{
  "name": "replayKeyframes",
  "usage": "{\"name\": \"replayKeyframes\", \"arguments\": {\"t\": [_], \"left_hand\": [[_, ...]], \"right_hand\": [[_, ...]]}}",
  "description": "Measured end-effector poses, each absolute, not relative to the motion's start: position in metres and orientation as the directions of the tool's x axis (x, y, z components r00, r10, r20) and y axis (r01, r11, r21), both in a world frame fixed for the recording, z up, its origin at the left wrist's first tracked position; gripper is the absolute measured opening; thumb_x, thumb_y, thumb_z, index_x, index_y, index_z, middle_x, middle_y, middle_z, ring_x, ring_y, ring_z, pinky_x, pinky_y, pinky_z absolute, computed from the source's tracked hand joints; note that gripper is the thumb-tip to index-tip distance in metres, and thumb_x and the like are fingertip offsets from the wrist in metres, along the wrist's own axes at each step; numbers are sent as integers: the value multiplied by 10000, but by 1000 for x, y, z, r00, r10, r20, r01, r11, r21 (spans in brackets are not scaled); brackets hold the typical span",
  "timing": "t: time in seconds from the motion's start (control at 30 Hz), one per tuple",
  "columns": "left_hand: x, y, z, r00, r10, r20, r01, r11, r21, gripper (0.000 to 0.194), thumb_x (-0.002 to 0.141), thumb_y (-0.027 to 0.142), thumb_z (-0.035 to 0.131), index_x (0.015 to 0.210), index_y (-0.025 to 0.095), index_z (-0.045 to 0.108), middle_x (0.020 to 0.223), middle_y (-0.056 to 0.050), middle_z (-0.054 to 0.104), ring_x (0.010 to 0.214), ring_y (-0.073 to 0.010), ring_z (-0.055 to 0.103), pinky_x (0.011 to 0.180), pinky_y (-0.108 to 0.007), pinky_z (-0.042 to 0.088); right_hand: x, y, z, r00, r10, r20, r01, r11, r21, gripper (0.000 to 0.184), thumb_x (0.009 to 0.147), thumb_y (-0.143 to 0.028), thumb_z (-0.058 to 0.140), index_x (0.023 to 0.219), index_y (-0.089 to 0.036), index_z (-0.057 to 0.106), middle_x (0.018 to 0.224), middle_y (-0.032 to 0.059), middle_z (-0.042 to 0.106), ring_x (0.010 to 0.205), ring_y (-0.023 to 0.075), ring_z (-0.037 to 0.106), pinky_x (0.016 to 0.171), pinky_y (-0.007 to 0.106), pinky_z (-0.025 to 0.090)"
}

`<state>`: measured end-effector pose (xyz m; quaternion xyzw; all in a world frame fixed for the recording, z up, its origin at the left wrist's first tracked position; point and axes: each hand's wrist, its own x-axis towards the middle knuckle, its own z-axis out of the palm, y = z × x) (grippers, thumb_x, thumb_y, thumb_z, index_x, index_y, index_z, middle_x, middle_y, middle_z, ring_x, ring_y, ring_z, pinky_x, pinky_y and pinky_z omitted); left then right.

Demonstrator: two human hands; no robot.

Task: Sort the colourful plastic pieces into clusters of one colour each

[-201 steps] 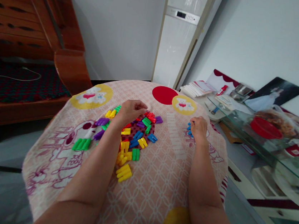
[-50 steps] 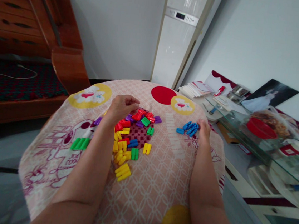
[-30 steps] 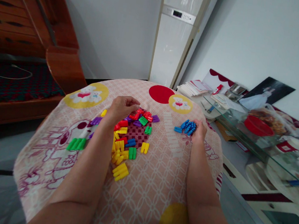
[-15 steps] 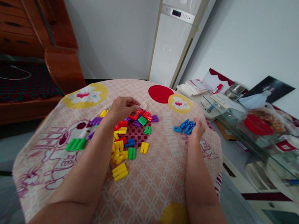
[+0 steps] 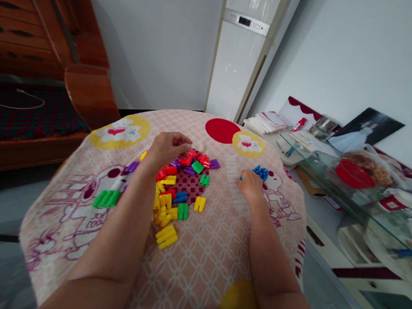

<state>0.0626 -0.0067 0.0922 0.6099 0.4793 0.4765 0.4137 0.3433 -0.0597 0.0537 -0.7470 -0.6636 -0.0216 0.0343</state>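
My left hand point(image 5: 169, 149) hovers at the back of a loose pile of plastic building blocks, fingers loosely bent and thumb apart, with nothing visible in it. Close by its fingertips lie red blocks point(image 5: 187, 159) and a green block point(image 5: 197, 167). Yellow blocks point(image 5: 167, 237) lie at the pile's near side. On the right, my right hand point(image 5: 250, 184) is closed over a small blue block point(image 5: 241, 177), mostly hidden under the fingers. A cluster of blue blocks point(image 5: 261, 172) sits just beyond that hand.
A patterned cloth point(image 5: 201, 263) covers the round table. Left of my left forearm lie joined green blocks point(image 5: 106, 198). A glass shelf point(image 5: 336, 189) with papers and a red bowl point(image 5: 356, 174) stands right of the table. A wooden bench point(image 5: 83, 86) is at the left.
My right hand has moved left, from the right side of the blue cluster to the single blue block at its left. The left hand has stayed nearly still.
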Motion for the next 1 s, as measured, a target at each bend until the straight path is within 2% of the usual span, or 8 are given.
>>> {"name": "replayKeyframes", "arguments": {"t": [0.1,0.27,0.4,0.53,0.63,0.77,1.0], "left_hand": [[62,-7,94,74,983,170,188,-181,965,222,642,270,737,813,130,710,597,-29,686,548,-150,658,571,-239,547],[62,-7,93,91,980,180,206,-195,959,241,645,283,738,829,131,712,621,-33,698,559,-151,662,581,-247,552],[61,-5,92,98,978,187,212,-204,956,234,647,283,728,823,131,710,617,-33,696,553,-148,658,565,-239,548],[61,-5,91,96,976,196,209,-213,954,227,652,278,720,825,132,711,605,-29,687,545,-143,650,550,-227,534],[61,-5,90,96,975,202,203,-218,955,231,657,284,719,831,131,713,611,-29,688,542,-138,647,549,-222,528],[60,-5,89,90,975,203,198,-217,956,238,656,290,723,833,131,714,620,-31,692,548,-139,650,554,-224,530],[60,-5,91,89,975,203,201,-217,955,237,648,287,722,828,134,711,607,-27,686,546,-143,648,553,-227,532]], "right_hand": [[347,-60,51,129,991,43,991,-130,12,215,917,-186,553,1034,-148,729,1050,175,739,1004,256,702,803,300,490],[354,-58,55,171,985,-5,984,-170,59,267,916,-303,601,1113,-142,682,1097,160,732,1062,262,687,820,281,489],[356,-58,54,188,982,-3,980,-187,64,261,902,-193,553,1133,-142,665,1095,155,732,1064,248,687,843,279,482],[360,-58,53,187,982,31,981,-189,48,261,871,-169,547,1094,-143,680,1055,159,739,1033,256,694,825,287,486],[366,-57,54,213,973,89,977,-213,-13,235,855,-165,547,1028,-149,704,1028,146,744,1000,241,695,810,276,481],[378,-56,55,261,950,172,959,-234,-160,207,828,-159,548,914,-157,736,959,103,757,941,216,693,786,261,472],[403,-59,65,441,810,386,880,-306,-362,259,826,-190,533,940,-160,764,917,102,765,865,221,690,778,286,485]]}}
